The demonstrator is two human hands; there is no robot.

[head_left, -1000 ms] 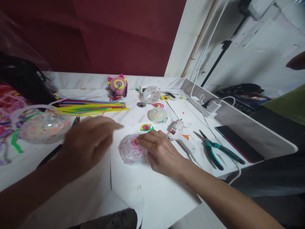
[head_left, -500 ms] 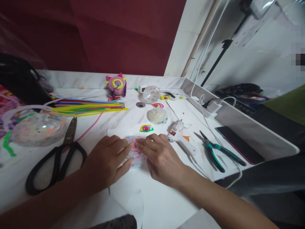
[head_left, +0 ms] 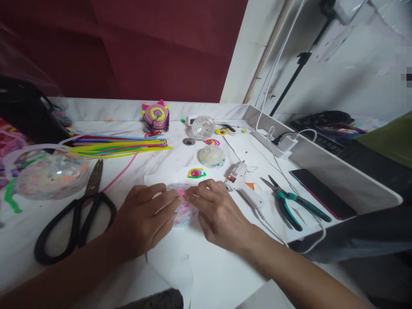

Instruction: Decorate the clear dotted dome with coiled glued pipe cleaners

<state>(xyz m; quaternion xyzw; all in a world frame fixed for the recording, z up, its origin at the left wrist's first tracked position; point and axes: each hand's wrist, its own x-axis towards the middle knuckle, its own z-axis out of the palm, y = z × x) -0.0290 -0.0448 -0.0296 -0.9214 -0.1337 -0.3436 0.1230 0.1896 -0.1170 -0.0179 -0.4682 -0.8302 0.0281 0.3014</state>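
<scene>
Atop the pink-speckled clear dome (head_left: 184,212), the bent fingertips of your left hand (head_left: 149,216) and right hand (head_left: 218,211) nearly touch; whether they pinch something or only press, you cannot tell from this view. The dome sits between your hands on white paper (head_left: 222,264), round, with no evident long axis, neither hand clearly nearer. Just beyond lies an eye-shaped ornament (head_left: 195,173); rightward, a hot glue gun (head_left: 252,196), then long-nose pliers (head_left: 287,212); leftward, black-handled scissors (head_left: 92,189).
</scene>
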